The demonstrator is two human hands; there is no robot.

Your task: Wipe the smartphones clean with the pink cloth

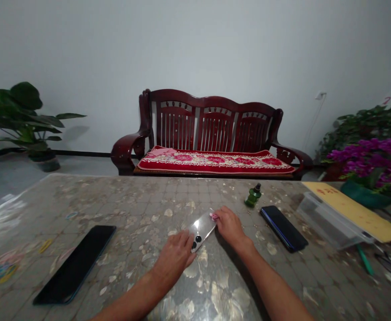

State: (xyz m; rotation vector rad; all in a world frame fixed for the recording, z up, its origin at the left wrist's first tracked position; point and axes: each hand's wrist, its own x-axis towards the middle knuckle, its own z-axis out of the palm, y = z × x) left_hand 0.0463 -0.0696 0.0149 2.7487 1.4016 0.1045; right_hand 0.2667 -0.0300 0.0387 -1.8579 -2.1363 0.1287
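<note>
A silver phone lies back-up on the patterned table, its two camera lenses toward me. My left hand rests on the phone's near end, fingers curled against it and holding it down. My right hand is at the phone's far end, fingers pinched on a small pink thing that presses on the phone's back.
A small green bottle and a dark phone lie right of my hands. A larger black phone lies at the left. A clear box with a yellow sheet, purple flowers and a wooden bench stand beyond.
</note>
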